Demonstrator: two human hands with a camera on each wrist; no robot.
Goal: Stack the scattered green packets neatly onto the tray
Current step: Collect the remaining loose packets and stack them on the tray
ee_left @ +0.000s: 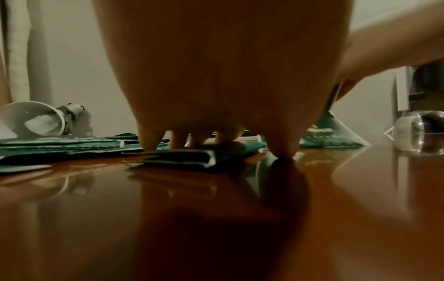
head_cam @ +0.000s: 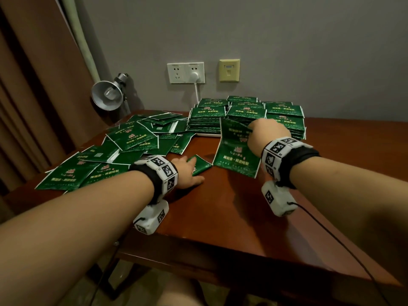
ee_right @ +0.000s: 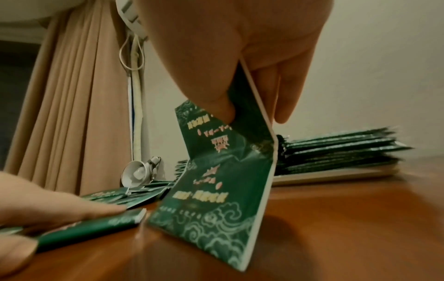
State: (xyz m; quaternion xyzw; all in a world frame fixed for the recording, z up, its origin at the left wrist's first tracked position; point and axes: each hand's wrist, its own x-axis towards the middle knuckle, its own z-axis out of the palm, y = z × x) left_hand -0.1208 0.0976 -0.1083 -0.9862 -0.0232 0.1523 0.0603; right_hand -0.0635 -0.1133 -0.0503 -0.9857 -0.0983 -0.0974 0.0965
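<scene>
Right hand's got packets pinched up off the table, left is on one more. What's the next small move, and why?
Probably carry the right hand back and lay its held packets on a stack on the tray. They hang bent, their lower edge at the table, and the stacks sit just behind. The left hand only presses its packet.

We see a glossy reddish-brown wooden table (head_cam: 231,206) set against a grey wall (head_cam: 287,40), where a white double socket (head_cam: 186,72) holds a white plug (head_cam: 195,76) at twelve o'clock, a yellowed wall plate (head_cam: 229,70) just beside it toward one o'clock. At ten o'clock we find a silver clamp lamp (head_cam: 109,93) tilted before brown curtains (head_cam: 33,85). A clear glass object (ee_left: 419,131) lies on the table at three o'clock in the left wrist view.
</scene>
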